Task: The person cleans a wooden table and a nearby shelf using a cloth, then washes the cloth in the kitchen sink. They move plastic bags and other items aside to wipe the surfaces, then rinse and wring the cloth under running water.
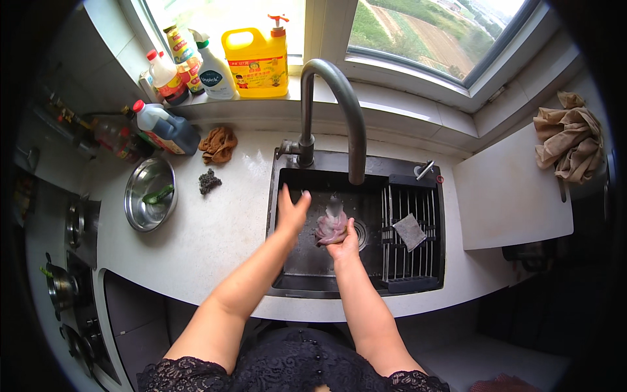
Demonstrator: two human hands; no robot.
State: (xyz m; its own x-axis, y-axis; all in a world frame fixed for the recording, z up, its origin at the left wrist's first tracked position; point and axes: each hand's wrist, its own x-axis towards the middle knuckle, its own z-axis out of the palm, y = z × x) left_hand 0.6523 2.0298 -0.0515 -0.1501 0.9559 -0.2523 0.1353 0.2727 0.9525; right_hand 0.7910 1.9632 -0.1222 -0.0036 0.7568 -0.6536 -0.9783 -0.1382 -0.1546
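Over the dark sink (287,281), my right hand (346,245) is closed round a soft, pinkish piece of raw meat (330,230). Water (334,206) appears to splash onto the meat from above. My left hand (294,208) hovers at the sink's left side, its fingers spread and nothing in them, slightly smeared by motion. The grey gooseneck faucet (356,130) arches over the basin, its spout just above and beyond the meat. Part of the drain (361,236) shows beside my right hand.
A drying rack (426,255) carrying a grey scouring pad (409,232) covers the sink's right part. Left on the counter are a steel bowl (134,202) with a green vegetable (159,195), steel wool (209,182) and a brown cloth (219,144). A cutting board (509,189) stands right; a yellow jug (258,65) behind.
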